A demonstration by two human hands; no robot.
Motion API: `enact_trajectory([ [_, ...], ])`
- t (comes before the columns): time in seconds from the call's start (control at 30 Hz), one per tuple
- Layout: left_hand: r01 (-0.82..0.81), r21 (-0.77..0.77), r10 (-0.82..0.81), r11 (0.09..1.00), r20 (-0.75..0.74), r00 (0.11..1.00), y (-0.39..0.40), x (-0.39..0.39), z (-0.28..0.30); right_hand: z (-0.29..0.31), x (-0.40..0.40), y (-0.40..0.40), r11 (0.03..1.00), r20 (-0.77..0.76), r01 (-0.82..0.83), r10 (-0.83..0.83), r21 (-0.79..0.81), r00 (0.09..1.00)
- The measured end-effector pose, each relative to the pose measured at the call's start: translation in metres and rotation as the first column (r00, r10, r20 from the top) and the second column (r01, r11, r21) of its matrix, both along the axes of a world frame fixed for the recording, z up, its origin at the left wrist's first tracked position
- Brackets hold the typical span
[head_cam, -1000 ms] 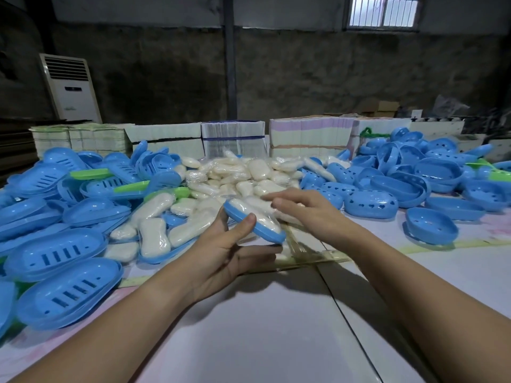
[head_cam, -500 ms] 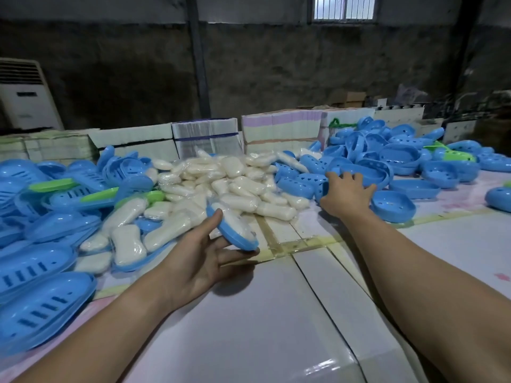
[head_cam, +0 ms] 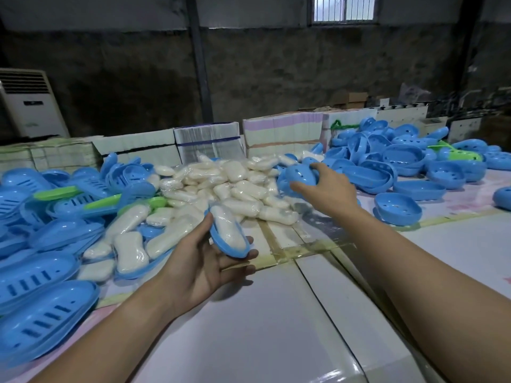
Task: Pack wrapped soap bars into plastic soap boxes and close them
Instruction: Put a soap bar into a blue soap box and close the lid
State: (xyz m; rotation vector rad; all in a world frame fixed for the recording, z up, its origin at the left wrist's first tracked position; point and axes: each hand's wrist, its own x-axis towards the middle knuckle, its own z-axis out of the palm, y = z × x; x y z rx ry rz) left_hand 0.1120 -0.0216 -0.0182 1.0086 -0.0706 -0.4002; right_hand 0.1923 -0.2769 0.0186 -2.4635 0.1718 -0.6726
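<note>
The fingers of the left hand curl under a blue box half, with the thumb pressed against its far edge, so the half sits cradled and tilted with its open side up. One wrapped soap bar lies inside it, and the tilt looks meant to keep the bar seated while the open face waits for its cover.

The right hand reaches farther out, its fingers and thumb clamped round one blue lid with small round holes, lifted at the near edge of the lid heap. I judge this to be the cover for the box in the left hand, since the two hands hold one piece each and stand well apart.

Between the two hands, just beyond the left fingers, lies the pile of wrapped soap bars, too many and too overlapped to count; dozens, at a guess. Left of the left fingers spreads a stack of slotted blue trays, several with soap bars lying in them, plus about three green pieces. Right of the right fingers lies the heap of blue lids, again uncountable, with at least one green one among them. All of it rests on the counter. Behind the piles stand bundles of flat cartons.
</note>
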Motion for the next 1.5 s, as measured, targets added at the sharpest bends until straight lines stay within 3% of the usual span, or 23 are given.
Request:
enact_trajectory([
  [0.07, -0.005, -0.001, 0.005, 1.000, -0.002, 1.000, -0.001, 0.000, 0.000, 0.005, -0.013, 0.018, 0.904, 0.034, -0.249, 0.253, 0.347, 0.967],
  [0.13, -0.007, 0.000, 0.007, 1.000, -0.001, 1.000, -0.002, -0.001, 0.001, 0.007, -0.024, 0.036, 0.757, 0.060, -0.390, 0.423, 0.524, 0.904],
  [0.2, -0.003, 0.013, 0.003, 1.000, 0.001, 1.000, -0.002, -0.001, 0.001, 0.007, -0.032, 0.050, 0.689, 0.068, -0.469, 0.524, 0.552, 0.849],
  [0.37, -0.050, 0.062, 0.048, 0.997, 0.031, 0.998, -0.002, 0.001, 0.000, 0.000, -0.049, 0.071, 0.644, 0.019, -0.608, 0.679, 0.464, 0.734],
  [0.63, -0.110, 0.112, 0.106, 0.988, 0.042, 0.993, -0.005, 0.000, 0.002, -0.004, -0.053, 0.075, 0.670, -0.017, -0.618, 0.683, 0.411, 0.730],
  [0.93, -0.113, 0.059, 0.110, 0.992, 0.047, 0.993, -0.007, 0.000, 0.002, -0.013, -0.052, 0.084, 0.606, 0.007, -0.624, 0.714, 0.493, 0.700],
  [1.13, -0.173, 0.056, 0.163, 0.983, 0.149, 0.975, -0.010, 0.002, 0.001, -0.021, -0.048, 0.098, 0.627, 0.042, -0.611, 0.681, 0.483, 0.731],
  [1.37, -0.193, -0.135, 0.210, 0.972, 0.127, 0.969, -0.020, -0.002, 0.003, -0.025, -0.048, 0.104, 0.590, 0.099, -0.610, 0.670, 0.529, 0.735],
  [1.5, -0.190, -0.163, 0.212, 0.968, 0.128, 0.969, -0.025, -0.002, 0.002, -0.028, -0.050, 0.109, 0.557, 0.113, -0.603, 0.674, 0.571, 0.730],
])
